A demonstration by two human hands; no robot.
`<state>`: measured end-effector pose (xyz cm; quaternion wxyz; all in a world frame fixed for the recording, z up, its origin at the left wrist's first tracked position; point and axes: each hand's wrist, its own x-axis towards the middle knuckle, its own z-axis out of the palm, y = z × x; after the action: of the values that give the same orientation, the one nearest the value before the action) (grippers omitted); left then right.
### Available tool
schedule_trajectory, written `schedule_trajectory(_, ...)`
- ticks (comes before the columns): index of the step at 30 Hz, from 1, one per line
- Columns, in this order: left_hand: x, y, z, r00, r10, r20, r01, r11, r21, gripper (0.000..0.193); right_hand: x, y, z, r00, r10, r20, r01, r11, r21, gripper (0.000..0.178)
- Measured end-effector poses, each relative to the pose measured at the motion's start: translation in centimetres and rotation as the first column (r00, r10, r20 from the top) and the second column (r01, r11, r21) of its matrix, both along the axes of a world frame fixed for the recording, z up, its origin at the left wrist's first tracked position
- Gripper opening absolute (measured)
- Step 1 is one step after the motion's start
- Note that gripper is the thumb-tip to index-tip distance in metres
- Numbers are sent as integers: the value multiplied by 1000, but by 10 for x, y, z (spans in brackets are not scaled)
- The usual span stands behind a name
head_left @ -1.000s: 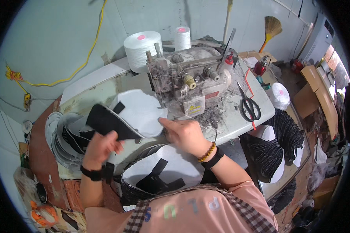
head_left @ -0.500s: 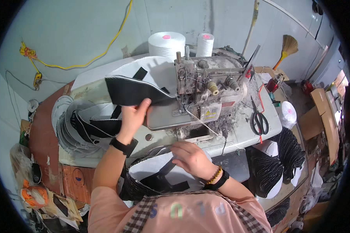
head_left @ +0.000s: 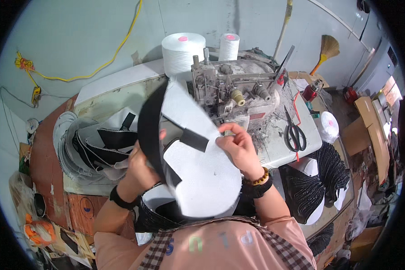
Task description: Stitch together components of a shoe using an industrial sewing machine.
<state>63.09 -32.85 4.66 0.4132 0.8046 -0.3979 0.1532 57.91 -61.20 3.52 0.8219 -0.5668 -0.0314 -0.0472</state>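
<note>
Held up before me, over the table's near edge, is a white fabric piece [head_left: 213,177] with a curved black band along its left side and black tabs on its white face. My left hand [head_left: 143,170] grips it by the black band, its fingers partly behind the fabric. My right hand [head_left: 242,152] pinches its upper right edge between thumb and fingers. The lint-covered overlock sewing machine [head_left: 231,83] stands just beyond, partly hidden by the piece. Below the held piece, a stack of black-and-white pieces [head_left: 155,216] shows in part.
Similar sewn pieces [head_left: 83,150] lie piled on the left of the table. Black-handled scissors [head_left: 295,137] rest right of the machine. Two thread cones, one large [head_left: 183,56] and one narrow [head_left: 229,48], stand behind. Bundled black pieces [head_left: 303,193] sit at the right.
The fabric piece has come away from the machine toward me and turned, showing its white side. My right hand has risen from the lower stack to its edge; my left hand has moved nearer.
</note>
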Motion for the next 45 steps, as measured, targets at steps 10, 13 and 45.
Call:
schedule_trajectory(10,84,-41,25,521,-421,-743,-419,632,-652,42,-5,38,-26,994,45,-98,-58,989,-134,30)
schedule_trajectory(13,103,-9,15,480,-531,-699,-499,490,-715,35,0,44,-25,980,159,-122,-170,982,-79,30)
schedule_trajectory(45,-32,-35,41,580,-451,-679,8,836,-548,26,-30,40,-5,946,24,325,214,703,-678,33)
